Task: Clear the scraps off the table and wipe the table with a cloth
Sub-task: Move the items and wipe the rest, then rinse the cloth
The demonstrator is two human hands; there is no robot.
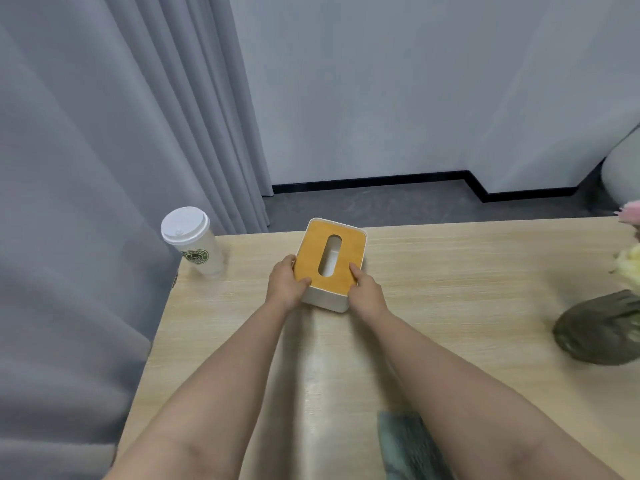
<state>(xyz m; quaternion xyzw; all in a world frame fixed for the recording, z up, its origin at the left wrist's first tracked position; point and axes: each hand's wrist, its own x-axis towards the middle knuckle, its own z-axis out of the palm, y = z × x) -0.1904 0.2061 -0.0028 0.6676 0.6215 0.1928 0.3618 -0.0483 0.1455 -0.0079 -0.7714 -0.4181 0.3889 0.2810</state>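
Note:
A white tissue box point(343, 245) with an orange-brown lid and an oval slot sits near the far edge of the light wooden table point(467, 278). My left hand point(285, 284) grips its near left corner, thumb on the lid. My right hand point(367, 289) holds its near right side, fingers curled against the box. A greenish-grey cloth point(403, 448) lies on the table by its near edge, partly under my right forearm.
A white lidded paper cup point(195, 242) with a green logo stands at the table's far left corner. A dark olive vase point(602, 332) with pink and yellow flowers sits at the right edge. Grey curtains hang left; the floor and wall lie beyond the table.

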